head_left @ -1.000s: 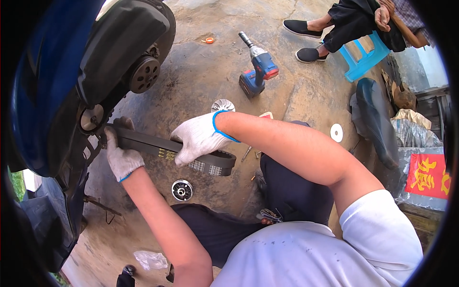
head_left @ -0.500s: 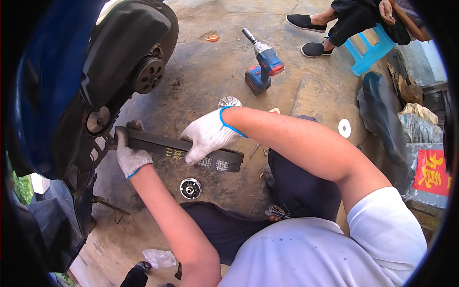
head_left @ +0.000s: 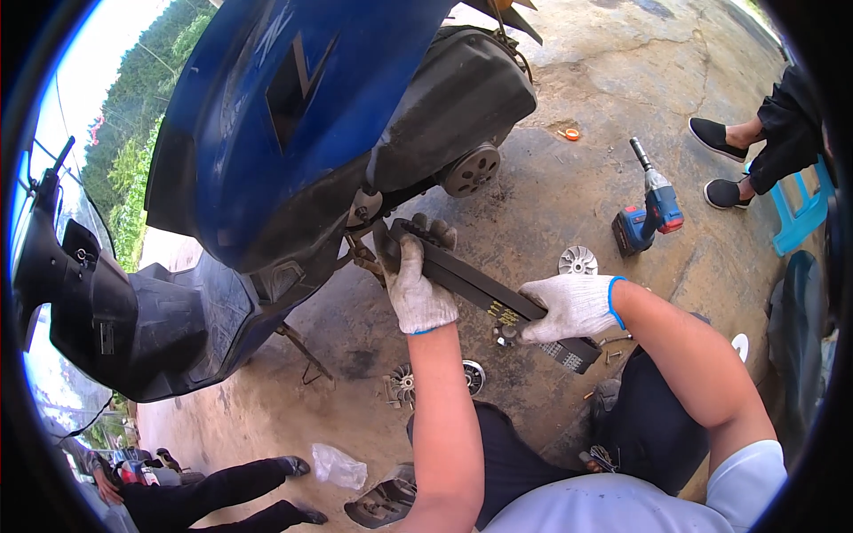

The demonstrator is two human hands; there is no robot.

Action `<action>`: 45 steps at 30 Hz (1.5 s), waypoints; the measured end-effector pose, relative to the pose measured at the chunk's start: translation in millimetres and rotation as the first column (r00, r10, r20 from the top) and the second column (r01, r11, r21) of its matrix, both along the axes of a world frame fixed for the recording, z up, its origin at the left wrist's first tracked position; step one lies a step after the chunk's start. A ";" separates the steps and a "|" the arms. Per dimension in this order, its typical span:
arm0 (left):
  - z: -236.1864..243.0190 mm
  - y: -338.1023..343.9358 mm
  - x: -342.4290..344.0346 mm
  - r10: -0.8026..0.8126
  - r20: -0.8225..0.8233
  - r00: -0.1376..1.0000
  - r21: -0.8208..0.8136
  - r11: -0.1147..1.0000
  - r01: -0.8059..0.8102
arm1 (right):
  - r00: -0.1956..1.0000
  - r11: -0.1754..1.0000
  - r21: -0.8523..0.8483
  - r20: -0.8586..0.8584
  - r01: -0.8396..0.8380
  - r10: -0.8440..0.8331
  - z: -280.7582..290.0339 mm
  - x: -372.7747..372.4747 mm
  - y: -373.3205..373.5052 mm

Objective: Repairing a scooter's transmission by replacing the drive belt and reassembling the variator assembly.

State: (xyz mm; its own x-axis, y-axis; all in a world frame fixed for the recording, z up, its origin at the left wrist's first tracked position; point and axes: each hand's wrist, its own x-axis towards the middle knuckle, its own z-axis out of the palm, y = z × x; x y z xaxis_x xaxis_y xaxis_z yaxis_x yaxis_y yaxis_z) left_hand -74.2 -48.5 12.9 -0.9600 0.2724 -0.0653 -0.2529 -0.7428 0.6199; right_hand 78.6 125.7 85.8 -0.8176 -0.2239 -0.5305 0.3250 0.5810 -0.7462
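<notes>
A black toothed drive belt (head_left: 475, 286) is stretched into a long, narrow loop and slants down to the right in front of me. My left hand (head_left: 423, 289), in a white knit glove with dark-stained fingertips, is closed round its upper end, close to the small shaft (head_left: 364, 210) on the scooter's side. Farther along the belt, my right hand (head_left: 567, 306), also gloved, grips it between thumb and fingers. Yellow and white markings show on the belt beside and below that hand. A round pulley with holes (head_left: 472, 171) sits on the scooter beyond my left hand.
The blue and black scooter (head_left: 293, 133) fills the left. On the concrete floor lie a finned metal disc (head_left: 578, 260), a cordless impact wrench (head_left: 656, 209), a round metal part (head_left: 474, 377) and a plastic bag (head_left: 339, 466). Other people's legs (head_left: 773, 124) show at right and lower left.
My view has swung left, so more of the scooter shows and everything sits farther right. Both hands keep hold of the belt, which now slants more steeply in the picture.
</notes>
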 end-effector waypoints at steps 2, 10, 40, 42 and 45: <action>6.6 1.5 -0.4 0.011 -0.006 1.000 -0.008 1.000 -0.012 | 1.000 1.000 0.006 -0.011 -0.010 0.010 0.2 -2.7 0.5; 6.0 5.7 -7.7 -0.038 0.051 0.998 -0.054 0.998 0.041 | 0.997 1.000 -0.011 -0.074 0.013 -0.014 -3.7 -2.4 3.5; -5.1 -7.0 -31.1 0.066 0.090 0.994 -0.285 0.958 -0.038 | 0.984 0.914 -0.387 0.162 0.126 -0.067 -36.1 -4.8 -4.1; -5.3 -6.8 -31.2 0.043 0.063 0.997 -0.251 0.968 -0.026 | 0.982 0.881 -0.454 0.182 0.136 -0.058 -43.9 -2.2 -3.1; -5.8 -4.4 -25.9 0.052 0.099 0.994 -0.197 0.980 -0.032 | 0.970 0.865 -0.469 0.231 0.178 -0.075 -51.2 2.4 -5.1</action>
State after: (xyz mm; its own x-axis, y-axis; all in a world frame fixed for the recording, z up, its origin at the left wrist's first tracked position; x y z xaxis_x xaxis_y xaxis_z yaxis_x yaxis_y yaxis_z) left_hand -100.2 -52.9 7.1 -0.9556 0.2045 -0.2120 -0.2941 -0.6217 0.7259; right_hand 81.0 120.6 34.6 -0.7459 -0.3959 -0.5356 0.5415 0.1077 -0.8338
